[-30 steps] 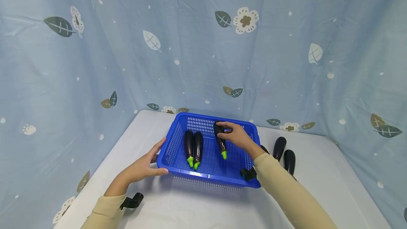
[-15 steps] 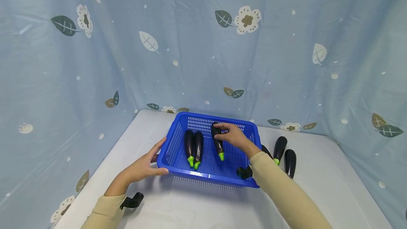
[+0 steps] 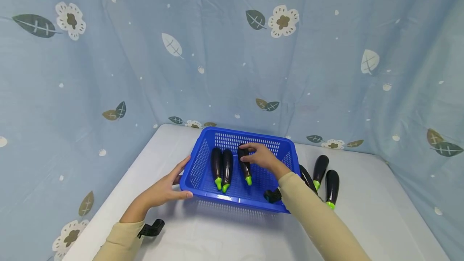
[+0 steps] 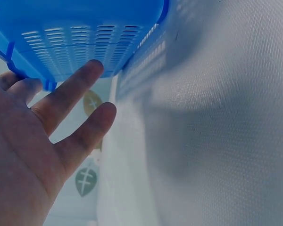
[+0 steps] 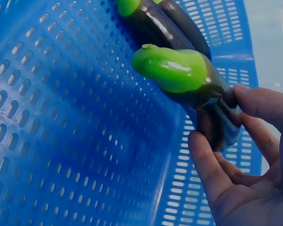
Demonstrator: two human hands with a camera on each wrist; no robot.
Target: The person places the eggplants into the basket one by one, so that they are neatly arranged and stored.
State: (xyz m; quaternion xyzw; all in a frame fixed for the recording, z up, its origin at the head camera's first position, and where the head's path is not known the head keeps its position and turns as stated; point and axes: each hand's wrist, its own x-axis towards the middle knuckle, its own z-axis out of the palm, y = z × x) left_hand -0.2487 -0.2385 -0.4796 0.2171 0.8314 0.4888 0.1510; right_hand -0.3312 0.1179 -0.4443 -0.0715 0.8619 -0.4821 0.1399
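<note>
A blue plastic basket [image 3: 241,202] with slotted walls stands on the white table. Inside at its left, two dark eggplants [image 3: 216,168] with green stem ends lie side by side. My right hand [image 3: 262,157] pinches a third eggplant [image 3: 245,172] between thumb and fingers, just right of that pair, its green end toward me. In the right wrist view, this eggplant's green cap [image 5: 179,70] shows close up. My left hand [image 3: 163,190] rests at the basket's near left corner, thumb and forefinger spread along the rim. In the left wrist view two straight fingers [image 4: 70,94] reach beside the slotted wall.
Right of the basket, several more eggplants [image 3: 320,169] lie on the white tabletop [image 3: 369,196], partly hidden by my right sleeve [image 3: 315,216]. A blue patterned curtain [image 3: 232,51] hangs behind and at both sides. A black wrist camera [image 3: 152,228] sits on my left forearm.
My right hand has moved left and slightly lower with the eggplant, nearer the two in the basket. My left hand and the basket stay nearly in place.
</note>
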